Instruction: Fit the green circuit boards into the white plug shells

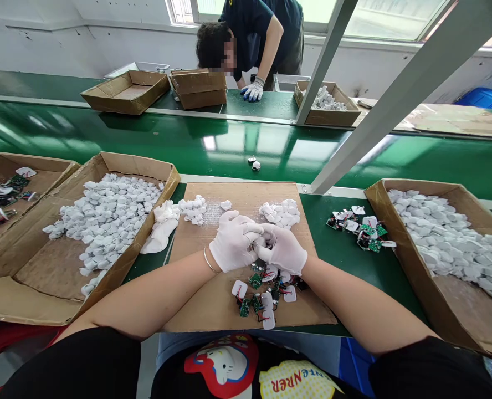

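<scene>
My left hand [233,241] and my right hand [282,249], both in thin white gloves, meet above a brown cardboard sheet [237,193]. Between the fingers they hold a small white plastic casing [259,240], mostly hidden. Just below my hands lies a loose pile of green circuit boards with white plug-shaped pieces and red wires [261,293]. Small heaps of white plastic casings [280,213] sit on the sheet beyond my hands. Another heap [193,209] lies further left.
A cardboard box of white casings [138,165] stands at my left, and another box of boards [42,162] lies beyond it. A third box of casings [414,260] stands at my right, past more boards on the green conveyor [346,266]. A person in blue gloves [253,90] works across the conveyor.
</scene>
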A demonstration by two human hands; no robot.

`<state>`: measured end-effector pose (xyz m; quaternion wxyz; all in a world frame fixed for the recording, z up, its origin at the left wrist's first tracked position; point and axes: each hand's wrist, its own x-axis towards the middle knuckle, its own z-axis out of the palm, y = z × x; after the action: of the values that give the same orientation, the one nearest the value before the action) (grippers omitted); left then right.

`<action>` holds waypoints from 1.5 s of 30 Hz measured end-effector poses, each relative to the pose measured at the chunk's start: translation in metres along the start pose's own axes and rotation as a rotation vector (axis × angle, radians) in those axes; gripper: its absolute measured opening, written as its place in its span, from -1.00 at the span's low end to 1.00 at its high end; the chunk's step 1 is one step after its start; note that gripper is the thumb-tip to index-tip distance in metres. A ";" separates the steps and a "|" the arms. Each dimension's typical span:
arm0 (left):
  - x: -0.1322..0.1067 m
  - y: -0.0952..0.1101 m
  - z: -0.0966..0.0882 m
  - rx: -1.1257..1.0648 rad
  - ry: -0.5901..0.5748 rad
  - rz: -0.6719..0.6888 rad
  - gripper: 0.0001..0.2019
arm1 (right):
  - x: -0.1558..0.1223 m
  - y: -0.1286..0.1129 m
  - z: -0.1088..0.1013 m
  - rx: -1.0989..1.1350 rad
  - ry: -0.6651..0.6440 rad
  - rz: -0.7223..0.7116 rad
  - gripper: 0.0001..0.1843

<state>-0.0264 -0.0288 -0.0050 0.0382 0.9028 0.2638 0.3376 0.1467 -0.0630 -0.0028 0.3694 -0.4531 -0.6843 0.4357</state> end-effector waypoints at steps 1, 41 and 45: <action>0.000 0.000 0.000 -0.010 -0.005 -0.006 -0.92 | 0.000 0.000 0.000 -0.017 0.014 0.006 -0.71; 0.013 -0.004 -0.006 -0.432 0.125 0.149 -0.85 | 0.001 0.002 -0.011 0.597 -0.263 0.073 -0.73; 0.011 -0.004 -0.005 -0.367 0.091 0.193 -0.78 | -0.002 0.004 -0.010 0.550 -0.259 0.151 -0.77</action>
<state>-0.0246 -0.0201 0.0039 0.1572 0.8856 0.1116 0.4226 0.1578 -0.0609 -0.0034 0.3544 -0.3265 -0.5467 0.6848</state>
